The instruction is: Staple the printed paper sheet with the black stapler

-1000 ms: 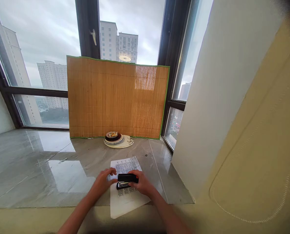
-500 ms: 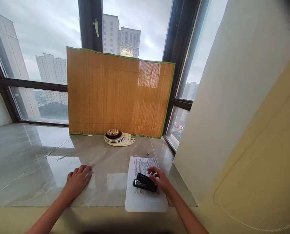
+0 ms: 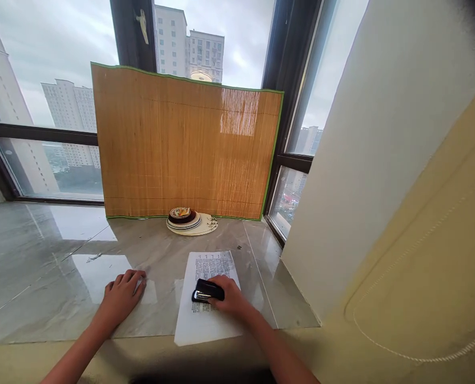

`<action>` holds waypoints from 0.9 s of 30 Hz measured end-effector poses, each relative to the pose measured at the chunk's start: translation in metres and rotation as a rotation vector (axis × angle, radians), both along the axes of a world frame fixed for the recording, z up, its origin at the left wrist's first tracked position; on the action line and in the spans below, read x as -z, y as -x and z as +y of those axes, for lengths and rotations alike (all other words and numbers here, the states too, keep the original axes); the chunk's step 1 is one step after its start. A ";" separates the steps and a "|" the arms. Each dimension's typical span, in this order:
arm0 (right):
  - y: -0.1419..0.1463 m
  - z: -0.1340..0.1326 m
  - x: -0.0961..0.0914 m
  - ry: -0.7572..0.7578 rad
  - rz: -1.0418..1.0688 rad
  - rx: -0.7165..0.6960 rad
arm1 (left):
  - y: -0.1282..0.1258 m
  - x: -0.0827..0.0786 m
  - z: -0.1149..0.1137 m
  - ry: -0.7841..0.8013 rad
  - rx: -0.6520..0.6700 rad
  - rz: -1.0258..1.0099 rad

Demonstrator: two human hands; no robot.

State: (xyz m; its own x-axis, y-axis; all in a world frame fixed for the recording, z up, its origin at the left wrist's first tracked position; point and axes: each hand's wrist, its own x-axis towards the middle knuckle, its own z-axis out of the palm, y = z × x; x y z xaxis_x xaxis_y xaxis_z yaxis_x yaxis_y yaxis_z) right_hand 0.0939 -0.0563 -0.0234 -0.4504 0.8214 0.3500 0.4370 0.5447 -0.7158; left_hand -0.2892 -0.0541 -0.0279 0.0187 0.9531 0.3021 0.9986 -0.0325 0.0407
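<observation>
A black stapler (image 3: 207, 291) is gripped by my right hand (image 3: 231, 296), with the fingers over its top and the thumb at its near side. Beneath it lie white sheets of printed paper (image 3: 205, 325), whose near end reaches past the front edge of the sill. To the left, my left hand (image 3: 123, 290) rests palm down on the grey marble sill (image 3: 161, 314), fingers a little apart and nothing in it.
A stack of plates (image 3: 183, 221) stands at the back on an oval board (image 3: 207, 226). Behind it a bamboo mat (image 3: 185, 149) leans against the window. Small dark bits (image 3: 239, 247) lie beyond the paper. A wall (image 3: 341, 213) bounds the right side.
My right hand has closed around the stapler. The stapler and the paper have moved left across the sill. My left hand stays on the sill; the view has shifted slightly.
</observation>
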 end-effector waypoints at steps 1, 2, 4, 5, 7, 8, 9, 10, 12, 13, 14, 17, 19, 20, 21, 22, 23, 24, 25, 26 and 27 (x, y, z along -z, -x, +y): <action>0.004 0.002 0.000 -0.002 0.001 0.003 | 0.000 0.000 0.000 -0.003 -0.001 -0.002; 0.008 0.003 0.001 -0.004 0.002 0.013 | 0.000 0.000 0.000 -0.003 -0.001 -0.003; 0.014 0.003 0.003 -0.004 0.005 0.042 | -0.001 -0.002 -0.001 0.001 -0.006 0.000; 0.016 0.003 0.004 -0.003 0.006 0.055 | -0.002 -0.002 -0.002 0.006 -0.008 0.003; 0.018 0.002 0.006 -0.002 0.013 0.068 | -0.003 -0.003 -0.002 0.014 -0.007 0.004; 0.018 0.001 0.007 -0.004 0.020 0.072 | -0.003 -0.003 -0.003 0.016 -0.006 0.002; 0.018 0.000 0.007 -0.006 0.027 0.073 | -0.003 -0.004 -0.003 0.018 -0.001 -0.002; 0.017 -0.001 0.007 -0.005 0.032 0.072 | -0.003 -0.004 -0.003 0.020 0.004 -0.007; 0.016 -0.002 0.006 0.003 0.035 0.071 | -0.002 -0.004 -0.004 0.025 0.010 -0.015; 0.016 -0.002 0.005 0.007 0.034 0.072 | -0.002 -0.004 -0.004 0.026 0.010 -0.017; 0.016 -0.002 0.005 0.008 0.035 0.073 | -0.002 -0.004 -0.004 0.027 0.010 -0.018; 0.017 -0.001 0.004 0.002 0.043 0.078 | -0.002 -0.003 -0.004 0.022 0.008 -0.018; 0.017 -0.001 0.004 0.000 0.049 0.071 | -0.002 -0.003 -0.004 0.017 0.006 -0.013; 0.016 -0.001 0.004 0.000 0.053 0.067 | -0.003 -0.003 -0.004 0.015 0.004 -0.008; 0.016 -0.001 0.005 -0.001 0.055 0.063 | -0.003 -0.003 -0.004 0.014 0.002 -0.002; 0.015 -0.001 0.005 0.000 0.056 0.063 | -0.004 -0.003 -0.005 0.014 0.001 0.003; 0.015 -0.001 0.005 0.002 0.053 0.066 | -0.004 -0.004 -0.005 0.012 0.002 0.007; 0.015 -0.001 0.006 0.005 0.051 0.073 | -0.004 -0.004 -0.005 0.009 0.003 0.010; 0.016 -0.001 0.007 0.008 0.048 0.082 | -0.003 -0.004 -0.005 0.005 0.004 0.010; 0.017 -0.001 0.008 0.009 0.046 0.091 | -0.003 -0.004 -0.006 -0.001 0.005 0.009; 0.019 -0.001 0.008 0.007 0.050 0.099 | -0.002 -0.004 -0.006 -0.012 0.003 0.006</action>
